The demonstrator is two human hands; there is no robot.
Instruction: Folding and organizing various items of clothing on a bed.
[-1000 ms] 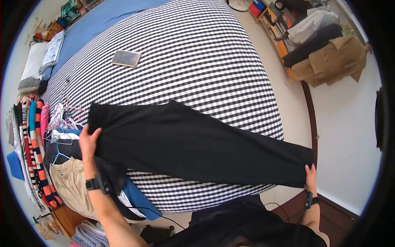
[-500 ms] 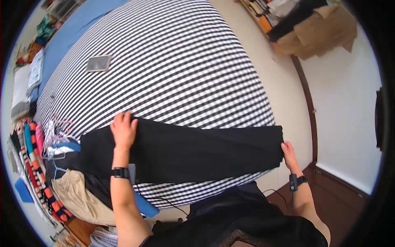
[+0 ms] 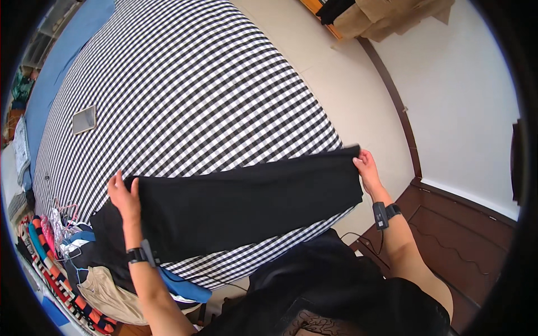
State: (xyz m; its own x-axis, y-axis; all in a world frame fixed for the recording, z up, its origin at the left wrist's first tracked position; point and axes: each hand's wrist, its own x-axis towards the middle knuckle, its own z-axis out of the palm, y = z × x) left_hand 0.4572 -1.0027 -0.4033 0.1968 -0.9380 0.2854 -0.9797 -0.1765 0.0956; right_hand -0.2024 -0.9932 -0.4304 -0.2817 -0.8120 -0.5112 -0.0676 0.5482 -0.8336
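A pair of black trousers (image 3: 252, 207) lies folded lengthwise across the near part of the bed, its wider end at the left. At the right end, my right hand (image 3: 367, 168) pinches the far corner of the leg hem, thumb against fingers. My left hand (image 3: 124, 197) is at the far edge near the left end, its thumb spread from its fingers; it rests on the black cloth without a visible grip. Each wrist wears a black strap with a small device.
A black-and-white checked sheet (image 3: 196, 95) covers the bed, with a phone-like flat device (image 3: 84, 120) on it. At the left lie a beige garment (image 3: 109, 294), hangers (image 3: 63, 215) and a striped textile (image 3: 56, 269). A white panel (image 3: 454, 106) stands at the right.
My right hand has moved from the hem's side to its far corner, which is now raised a little. My left hand has shifted along the far edge to the left. The view has turned.
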